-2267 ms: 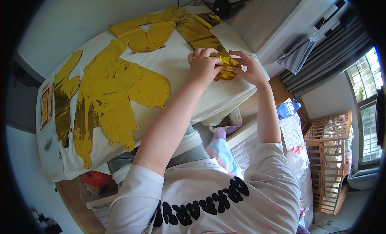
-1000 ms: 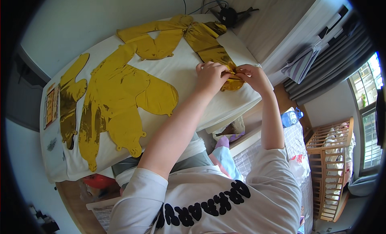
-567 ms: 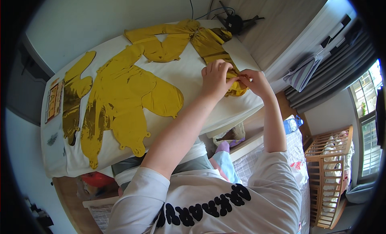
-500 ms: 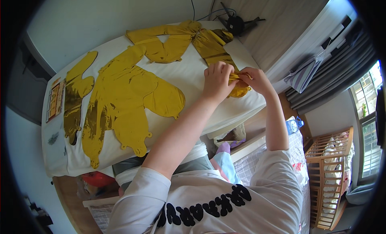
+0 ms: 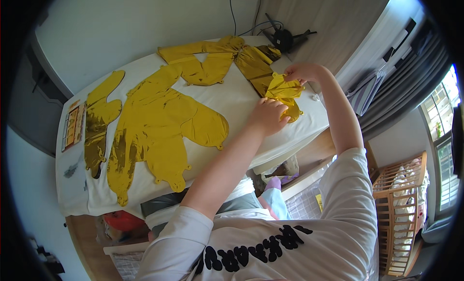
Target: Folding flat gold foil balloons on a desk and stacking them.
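At the table's right end, my right hand pinches the upper edge of a small gold foil balloon. My left hand has its fingers curled over the lower left side of that same balloon, and its exact hold is partly hidden. The piece is flat and creased, partly unfolded between my hands. A long gold foil strip runs behind it, joined to a gathered bundle of flat foil. Left of my arms spreads a large flat gold foil balloon, with a narrower curved foil piece beside it.
A white cloth covers the table. A black router-like device with cables stands at the back right corner. A printed picture card lies at the left. Right of me are a wooden crib and grey curtains.
My hands have moved apart: the right went up and away, the left came down slightly. The bunched foil between them has opened out. The view has shifted slightly.
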Tool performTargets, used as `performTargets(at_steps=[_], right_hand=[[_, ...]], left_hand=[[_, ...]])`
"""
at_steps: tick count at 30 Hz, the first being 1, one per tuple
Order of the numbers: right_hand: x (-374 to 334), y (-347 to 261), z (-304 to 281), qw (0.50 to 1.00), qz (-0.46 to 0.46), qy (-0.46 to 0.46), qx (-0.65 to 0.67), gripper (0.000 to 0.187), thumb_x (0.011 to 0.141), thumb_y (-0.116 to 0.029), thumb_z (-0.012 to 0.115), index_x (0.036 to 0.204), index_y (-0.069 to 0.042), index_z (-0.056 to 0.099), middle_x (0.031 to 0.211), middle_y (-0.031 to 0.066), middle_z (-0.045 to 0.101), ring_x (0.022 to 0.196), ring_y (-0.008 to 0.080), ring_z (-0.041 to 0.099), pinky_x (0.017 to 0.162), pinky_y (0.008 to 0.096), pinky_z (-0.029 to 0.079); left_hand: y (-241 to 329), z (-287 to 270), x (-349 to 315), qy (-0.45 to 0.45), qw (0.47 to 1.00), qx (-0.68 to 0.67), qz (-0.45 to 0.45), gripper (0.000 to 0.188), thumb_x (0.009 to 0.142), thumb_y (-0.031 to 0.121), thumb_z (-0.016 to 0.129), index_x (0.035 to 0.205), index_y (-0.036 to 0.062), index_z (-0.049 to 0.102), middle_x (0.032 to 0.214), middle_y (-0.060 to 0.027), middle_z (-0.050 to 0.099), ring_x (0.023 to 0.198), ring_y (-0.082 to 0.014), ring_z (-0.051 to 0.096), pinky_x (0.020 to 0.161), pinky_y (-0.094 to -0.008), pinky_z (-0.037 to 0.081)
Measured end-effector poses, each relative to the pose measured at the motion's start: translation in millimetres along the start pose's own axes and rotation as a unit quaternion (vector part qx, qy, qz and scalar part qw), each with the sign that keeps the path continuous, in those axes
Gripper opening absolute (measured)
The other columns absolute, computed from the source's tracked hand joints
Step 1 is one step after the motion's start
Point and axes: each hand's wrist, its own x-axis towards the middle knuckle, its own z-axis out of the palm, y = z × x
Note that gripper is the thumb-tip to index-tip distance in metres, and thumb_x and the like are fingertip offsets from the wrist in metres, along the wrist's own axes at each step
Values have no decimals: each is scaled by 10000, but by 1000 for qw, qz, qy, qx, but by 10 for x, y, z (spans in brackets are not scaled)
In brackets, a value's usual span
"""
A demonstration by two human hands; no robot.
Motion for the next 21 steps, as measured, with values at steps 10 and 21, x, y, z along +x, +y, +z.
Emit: performTargets(at_steps=[10, 21], right_hand=[[173, -241, -359, 994, 1, 110, -28, 211, 1019, -225, 642, 1172, -97, 708, 1008, -13, 681, 923, 108, 641, 845, 275, 574], [-63, -165, 266, 989, 10, -67, -130, 261, 923, -289, 752, 1081, -82, 731, 940, -15, 654, 932, 119, 593, 819, 297, 534]], left_hand=[[-95, 100, 16, 23, 998, -63, 9, 367, 923, 331, 708, 1198, 90, 682, 1239, -113, 682, 1169, -296, 638, 1026, -451, 472], [-20, -125, 22, 168, 983, 3, -70, 454, 823, 241, 813, 1253, 192, 675, 1259, -14, 596, 1242, -231, 512, 1063, -455, 346]])
